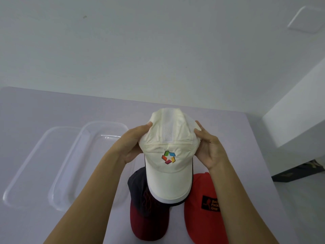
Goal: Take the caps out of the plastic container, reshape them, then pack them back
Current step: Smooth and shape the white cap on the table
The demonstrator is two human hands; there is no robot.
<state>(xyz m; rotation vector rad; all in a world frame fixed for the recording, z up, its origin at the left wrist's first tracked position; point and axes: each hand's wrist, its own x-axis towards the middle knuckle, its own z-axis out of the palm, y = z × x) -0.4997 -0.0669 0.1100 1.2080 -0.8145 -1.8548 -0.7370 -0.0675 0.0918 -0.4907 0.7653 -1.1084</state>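
A cream cap [169, 175] with a multicoloured logo is held up above the table, its brim pointing toward me. My left hand [133, 143] grips the crown's left side, thumb on top of the fabric. My right hand [208, 147] grips the crown's right side. Below it on the table lie a dark navy cap with a maroon brim [146, 213] and a red cap with a black patch [202, 205]. The clear plastic container [98, 138] stands empty at the left.
The container's clear lid [29, 166] lies flat to the left of the container. The white table [44, 106] ends at the wall behind and at an edge on the right, where a dark object [299, 171] sits on the floor.
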